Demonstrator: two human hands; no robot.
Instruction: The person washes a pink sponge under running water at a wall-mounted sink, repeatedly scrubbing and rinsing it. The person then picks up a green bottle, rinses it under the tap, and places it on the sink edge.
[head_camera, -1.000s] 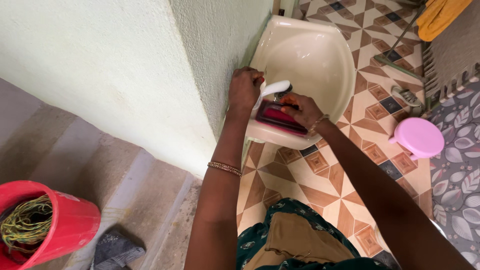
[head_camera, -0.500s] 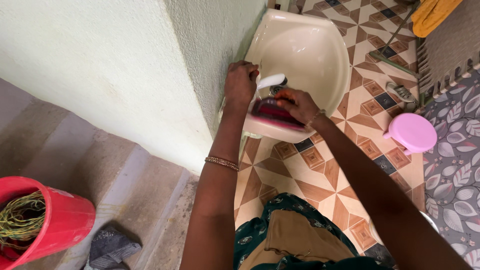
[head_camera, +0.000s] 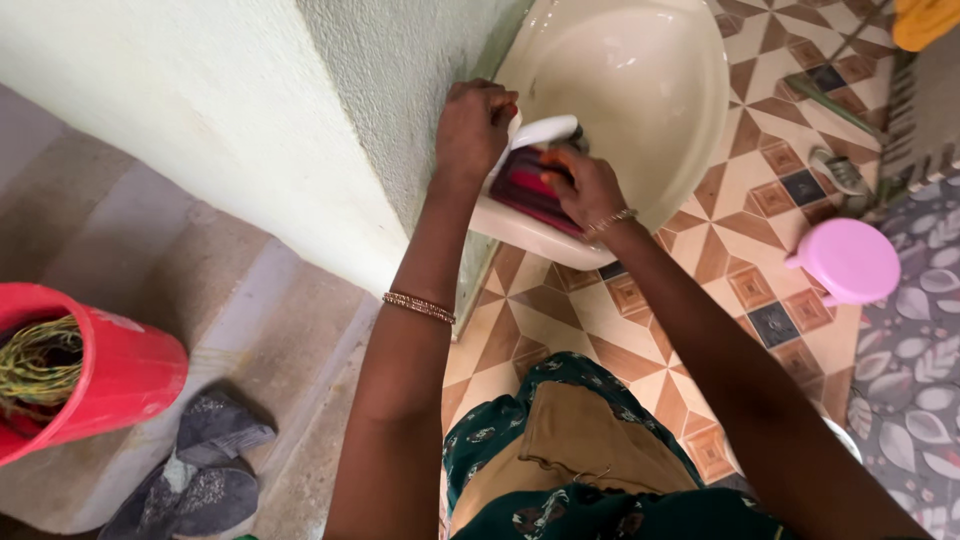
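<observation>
Here a dark red, flat rectangular object (head_camera: 528, 190) lies on the near rim of a cream wash basin (head_camera: 650, 90), just under a white tap (head_camera: 540, 132). The right hand (head_camera: 580, 185) is clamped on it, fingers pressed over its top edge. The left hand (head_camera: 472, 128) is closed around the base of the tap, next to the pale green wall (head_camera: 400, 90). A gold bangle (head_camera: 420, 306) circles the left forearm. Beyond the basin the floor (head_camera: 740, 210) shows brown and cream patterned tiles, with a pink stool (head_camera: 850, 260) standing well apart to the right. Far to the left, a red bucket (head_camera: 120, 375) holding tangled yellow-green cord sits on grey steps, near a grey cloth (head_camera: 195, 470).
</observation>
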